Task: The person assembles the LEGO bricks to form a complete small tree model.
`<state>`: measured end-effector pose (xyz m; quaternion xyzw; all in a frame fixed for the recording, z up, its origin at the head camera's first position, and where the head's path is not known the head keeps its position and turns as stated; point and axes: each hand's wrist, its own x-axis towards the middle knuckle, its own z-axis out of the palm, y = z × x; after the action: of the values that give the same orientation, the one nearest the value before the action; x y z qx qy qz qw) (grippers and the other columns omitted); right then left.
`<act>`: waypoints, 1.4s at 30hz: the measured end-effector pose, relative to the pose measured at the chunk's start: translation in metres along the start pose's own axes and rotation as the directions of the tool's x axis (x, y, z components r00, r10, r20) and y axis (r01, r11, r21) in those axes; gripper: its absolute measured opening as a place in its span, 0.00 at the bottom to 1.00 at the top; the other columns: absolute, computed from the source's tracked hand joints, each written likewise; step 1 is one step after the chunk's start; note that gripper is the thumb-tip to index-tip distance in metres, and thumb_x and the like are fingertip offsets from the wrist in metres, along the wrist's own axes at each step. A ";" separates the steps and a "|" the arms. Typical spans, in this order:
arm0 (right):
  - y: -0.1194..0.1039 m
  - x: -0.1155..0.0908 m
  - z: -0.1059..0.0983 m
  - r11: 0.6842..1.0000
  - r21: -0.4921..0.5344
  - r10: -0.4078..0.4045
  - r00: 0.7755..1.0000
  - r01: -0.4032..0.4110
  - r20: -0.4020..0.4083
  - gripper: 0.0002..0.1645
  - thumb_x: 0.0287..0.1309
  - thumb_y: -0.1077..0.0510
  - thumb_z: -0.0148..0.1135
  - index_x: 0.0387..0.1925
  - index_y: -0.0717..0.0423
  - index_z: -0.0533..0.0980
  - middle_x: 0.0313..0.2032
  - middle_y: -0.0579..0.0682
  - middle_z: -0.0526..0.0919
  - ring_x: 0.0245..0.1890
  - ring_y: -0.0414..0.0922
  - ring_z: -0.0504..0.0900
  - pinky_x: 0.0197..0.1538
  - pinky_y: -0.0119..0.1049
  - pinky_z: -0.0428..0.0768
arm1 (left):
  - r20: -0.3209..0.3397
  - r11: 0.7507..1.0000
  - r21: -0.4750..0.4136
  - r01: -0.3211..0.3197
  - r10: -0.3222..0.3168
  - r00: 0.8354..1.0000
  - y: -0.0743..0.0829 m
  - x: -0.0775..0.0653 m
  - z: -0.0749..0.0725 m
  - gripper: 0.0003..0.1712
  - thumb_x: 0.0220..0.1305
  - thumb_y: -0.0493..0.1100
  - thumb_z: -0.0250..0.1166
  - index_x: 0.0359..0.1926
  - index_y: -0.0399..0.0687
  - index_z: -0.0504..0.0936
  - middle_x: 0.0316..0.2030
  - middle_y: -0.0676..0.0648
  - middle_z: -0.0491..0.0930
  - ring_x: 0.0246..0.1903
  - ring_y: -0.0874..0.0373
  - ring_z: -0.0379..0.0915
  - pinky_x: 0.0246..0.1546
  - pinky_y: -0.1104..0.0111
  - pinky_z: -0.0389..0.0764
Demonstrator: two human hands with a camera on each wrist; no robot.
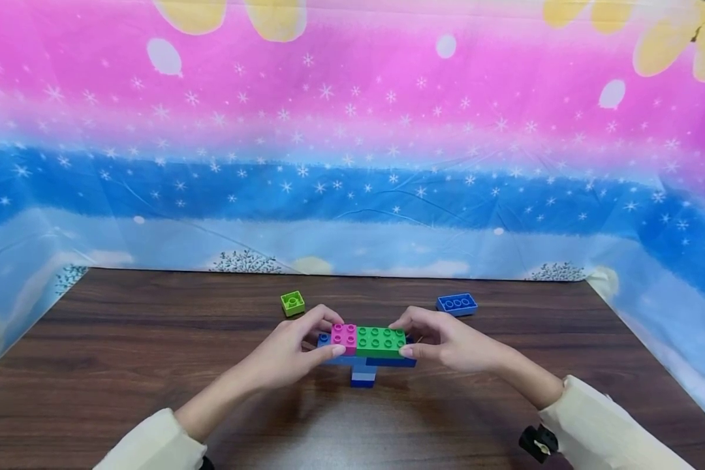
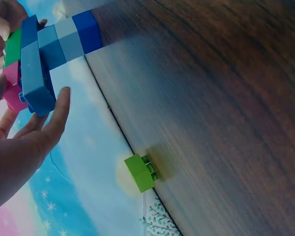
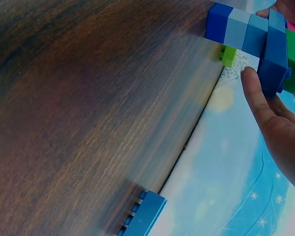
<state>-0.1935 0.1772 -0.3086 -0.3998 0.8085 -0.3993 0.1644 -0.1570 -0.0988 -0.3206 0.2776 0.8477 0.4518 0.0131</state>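
Note:
A T-shaped build of toy building bricks stands on the table between the two hands. Its narrow column (image 1: 363, 376) has stacked blue and pale-blue bricks, and a crosspiece of a lighter blue brick (image 2: 33, 73) and a dark blue brick (image 3: 274, 61) lies across it. On top, a pink brick (image 1: 343, 338) sits beside a longer green brick (image 1: 380, 341), studs up. My left hand (image 1: 290, 349) holds the pink brick between thumb in front and fingers behind. My right hand (image 1: 461, 343) pinches the green brick's right end the same way.
A lime-green brick (image 1: 292, 303) lies underside up at the back left of the wooden table (image 1: 170, 339). Another blue brick (image 1: 456, 305), hollow side up, lies at the back right. A printed cloth (image 1: 352, 196) hangs behind the table's far edge.

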 end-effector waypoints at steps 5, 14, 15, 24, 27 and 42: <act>0.001 0.000 0.000 1.000 -0.002 -0.008 1.000 0.008 0.002 0.15 0.62 0.58 0.54 0.51 0.54 0.69 0.41 0.49 0.78 0.40 0.47 0.77 0.41 0.37 0.77 | -0.006 1.000 -0.007 0.014 -0.014 1.000 0.000 0.000 0.001 0.13 0.61 0.45 0.61 0.46 0.48 0.72 0.43 0.41 0.77 0.39 0.52 0.76 0.40 0.63 0.77; 0.002 0.000 0.000 1.000 -0.018 -0.006 1.000 0.006 -0.001 0.16 0.62 0.58 0.54 0.51 0.55 0.69 0.40 0.49 0.78 0.40 0.46 0.77 0.42 0.37 0.77 | -0.034 0.997 -0.044 0.057 -0.059 0.998 0.001 0.001 0.004 0.13 0.60 0.44 0.62 0.45 0.47 0.73 0.41 0.46 0.77 0.38 0.54 0.74 0.39 0.64 0.76; 0.002 0.000 0.000 1.000 -0.018 -0.006 1.000 0.006 0.000 0.16 0.62 0.58 0.54 0.51 0.55 0.69 0.40 0.49 0.78 0.40 0.46 0.77 0.41 0.37 0.77 | -0.035 0.997 -0.047 0.065 -0.067 0.997 0.002 0.001 0.004 0.13 0.60 0.44 0.62 0.45 0.47 0.73 0.41 0.46 0.77 0.38 0.54 0.74 0.38 0.64 0.76; 0.001 0.000 0.000 1.000 -0.016 -0.008 1.000 0.008 -0.001 0.15 0.63 0.58 0.54 0.51 0.55 0.69 0.40 0.49 0.78 0.40 0.45 0.77 0.41 0.36 0.77 | -0.035 0.995 -0.058 0.087 -0.089 0.995 0.004 0.002 0.004 0.12 0.59 0.41 0.63 0.43 0.47 0.74 0.40 0.46 0.76 0.36 0.56 0.73 0.38 0.65 0.76; 0.001 0.000 0.000 1.000 -0.018 -0.008 1.000 0.008 -0.002 0.15 0.62 0.58 0.54 0.50 0.55 0.69 0.40 0.49 0.78 0.40 0.45 0.77 0.41 0.36 0.77 | -0.038 0.994 -0.063 0.086 -0.088 0.995 0.004 0.003 0.004 0.12 0.58 0.41 0.64 0.43 0.46 0.74 0.39 0.46 0.76 0.36 0.56 0.73 0.38 0.64 0.76; 0.000 -0.001 0.001 1.000 -0.015 0.023 1.000 -0.023 -0.011 0.16 0.62 0.57 0.55 0.51 0.54 0.69 0.41 0.49 0.78 0.41 0.44 0.77 0.42 0.36 0.77 | -0.027 0.995 -0.069 0.066 -0.068 0.997 0.001 0.003 0.003 0.12 0.58 0.39 0.64 0.42 0.45 0.74 0.39 0.46 0.76 0.37 0.55 0.73 0.39 0.63 0.76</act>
<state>-0.1927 0.1773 -0.3091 -0.3895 0.8169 -0.3935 0.1616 -0.1585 -0.0942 -0.3207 0.2415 0.8408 0.4839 0.0251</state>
